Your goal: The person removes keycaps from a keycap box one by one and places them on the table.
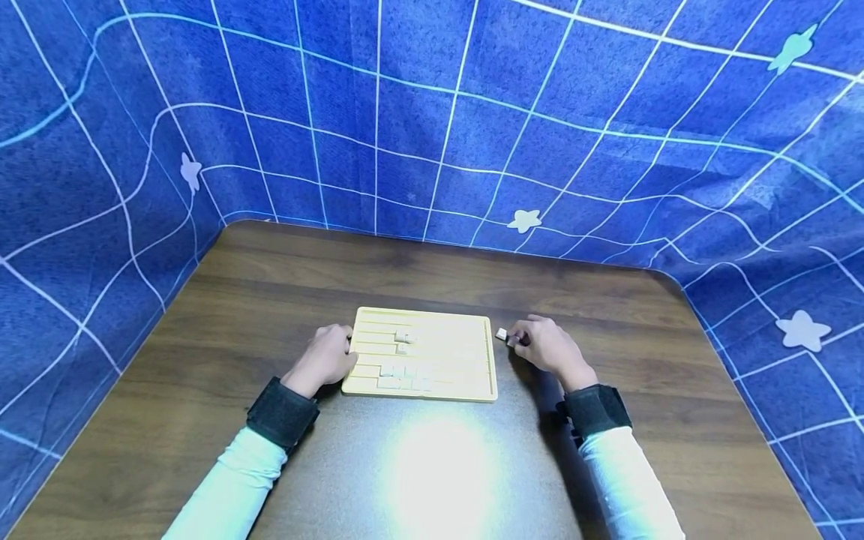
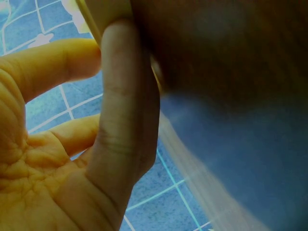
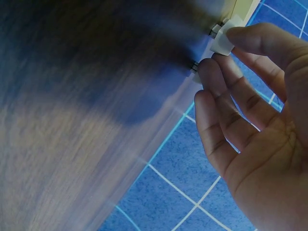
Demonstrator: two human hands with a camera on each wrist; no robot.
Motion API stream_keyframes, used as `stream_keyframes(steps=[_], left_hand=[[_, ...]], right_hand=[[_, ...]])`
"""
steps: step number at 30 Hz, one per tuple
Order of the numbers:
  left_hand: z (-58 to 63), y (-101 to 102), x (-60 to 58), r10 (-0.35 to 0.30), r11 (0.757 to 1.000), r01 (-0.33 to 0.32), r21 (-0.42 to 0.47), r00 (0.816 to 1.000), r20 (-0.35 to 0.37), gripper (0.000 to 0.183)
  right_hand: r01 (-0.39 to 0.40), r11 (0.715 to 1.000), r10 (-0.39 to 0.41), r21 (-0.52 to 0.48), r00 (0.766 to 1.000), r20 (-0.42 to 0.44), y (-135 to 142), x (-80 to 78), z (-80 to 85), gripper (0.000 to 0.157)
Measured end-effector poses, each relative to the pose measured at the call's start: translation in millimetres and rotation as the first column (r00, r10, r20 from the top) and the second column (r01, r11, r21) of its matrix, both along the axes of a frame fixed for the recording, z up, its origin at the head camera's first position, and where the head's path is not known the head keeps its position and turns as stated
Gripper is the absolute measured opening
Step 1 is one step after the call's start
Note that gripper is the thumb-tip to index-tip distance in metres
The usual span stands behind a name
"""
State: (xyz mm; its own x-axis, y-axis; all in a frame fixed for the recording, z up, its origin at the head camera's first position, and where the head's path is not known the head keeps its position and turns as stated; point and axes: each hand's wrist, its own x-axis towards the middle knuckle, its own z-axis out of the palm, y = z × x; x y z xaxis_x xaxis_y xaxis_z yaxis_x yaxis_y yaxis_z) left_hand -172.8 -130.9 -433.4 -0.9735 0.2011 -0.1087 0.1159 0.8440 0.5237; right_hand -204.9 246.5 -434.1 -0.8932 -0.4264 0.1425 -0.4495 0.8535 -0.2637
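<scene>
A pale yellow ridged tray (image 1: 459,352) lies on the table, with several small white pieces (image 1: 405,371) in its grooves. My left hand (image 1: 324,358) holds the tray's left edge; in the left wrist view a fingertip presses against the tray edge (image 2: 109,10). Just past the tray's right side is my right hand (image 1: 548,349), and one white piece (image 1: 502,334) shows at its fingertips. Seen from the right wrist, thumb and finger pinch a small white piece (image 3: 226,39) with a dark detail on one end. A second piece (image 3: 196,72) is partly hidden behind the fingers.
The brown wooden table (image 1: 324,262) carries a bright glare patch (image 1: 442,465) in front of the tray. Blue cloth (image 1: 418,135) with white grid lines and stars hangs around the back and sides. Dark straps (image 1: 283,412) circle both wrists.
</scene>
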Motion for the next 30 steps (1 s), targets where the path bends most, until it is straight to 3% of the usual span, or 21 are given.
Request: stream_keyframes(steps=[20, 30], left_hand=[[1.5, 1.2, -0.6, 0.017, 1.0, -0.018, -0.024, 1.0, -0.013, 0.022], [3.3, 1.6, 0.3, 0.015, 1.0, -0.015, -0.024, 1.0, -0.006, 0.028]], right_hand=[[0.055, 0.998, -0.055, 0.01, 0.998, 0.001, -7.3, 1.0, 11.1, 0.016], [-0.016, 0.998, 0.012, -0.068, 0.998, -0.064, -32.0, -2.6, 19.5, 0.015]])
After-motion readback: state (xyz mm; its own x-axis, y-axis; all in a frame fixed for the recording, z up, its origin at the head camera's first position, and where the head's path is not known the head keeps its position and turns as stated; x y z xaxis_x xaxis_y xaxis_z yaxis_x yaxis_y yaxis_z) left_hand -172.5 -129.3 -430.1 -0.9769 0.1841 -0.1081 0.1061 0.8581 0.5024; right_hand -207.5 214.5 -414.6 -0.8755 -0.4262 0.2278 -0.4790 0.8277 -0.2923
